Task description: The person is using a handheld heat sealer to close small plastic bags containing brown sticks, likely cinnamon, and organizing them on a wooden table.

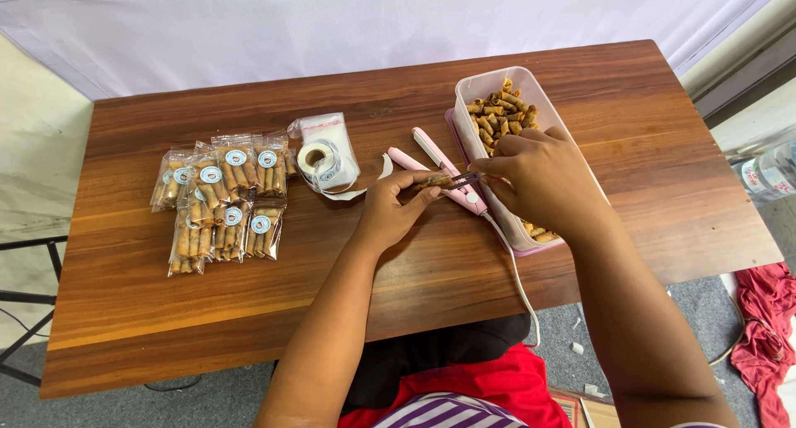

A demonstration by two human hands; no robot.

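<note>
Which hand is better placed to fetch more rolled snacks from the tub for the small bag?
Probably the right hand: it lies directly over the pale tub of rolled snacks. The left hand holds the small bag beside the pink heat sealer, farther from the tub.

One wooden table (pixel 249 312), one snack tub (pixel 531 84), one sticker roll (pixel 317 158), one pink sealer (pixel 444 175) (filled packets overlap, uncountable)

Behind the right hand (pixel 543 179): much of the tub of rolled snacks (pixel 497 113), hidden. Between both hands: small clear bag (pixel 439 180), contents too small to tell. Right of the bench (pixel 414 270): bottle (pixel 767 172) and red cloth (pixel 767 328), cut off by the edge.
</note>
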